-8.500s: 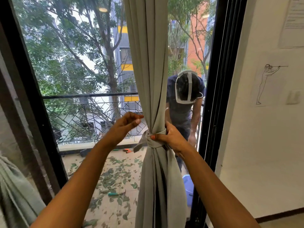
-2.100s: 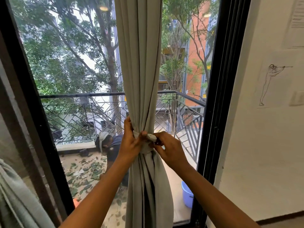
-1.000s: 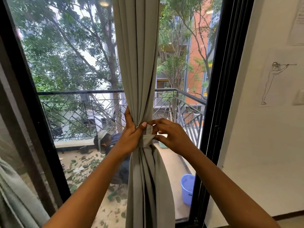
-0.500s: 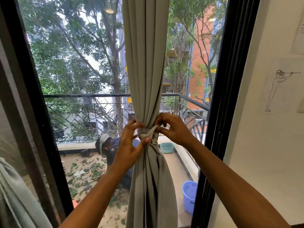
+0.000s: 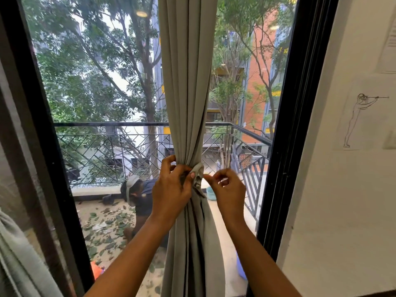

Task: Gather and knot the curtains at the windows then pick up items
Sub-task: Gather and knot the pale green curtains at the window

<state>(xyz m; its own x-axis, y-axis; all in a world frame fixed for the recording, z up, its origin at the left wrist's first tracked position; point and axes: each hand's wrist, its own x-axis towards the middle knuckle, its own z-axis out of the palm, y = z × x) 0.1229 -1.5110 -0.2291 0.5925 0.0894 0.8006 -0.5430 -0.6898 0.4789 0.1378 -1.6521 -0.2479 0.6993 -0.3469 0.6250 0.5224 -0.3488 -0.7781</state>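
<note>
**Curtain cinched at the waist**

The grey curtain (image 5: 188,82) hangs vertically before the balcony window, gathered mid-height. The bundle is gripped by the left hand (image 5: 172,189) — a tie strip (image 5: 198,174) is pinched by the right hand (image 5: 227,187). Soft, light, pliable cloth is judged; it is best held at the gathered waist.

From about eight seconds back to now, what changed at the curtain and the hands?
The left hand, open and off the fabric then, now grips the curtain at the tie. The right hand let go of the bundle and pinches at the tie's end. The person outside went from standing to crouching. The curtain stays gathered.
</note>
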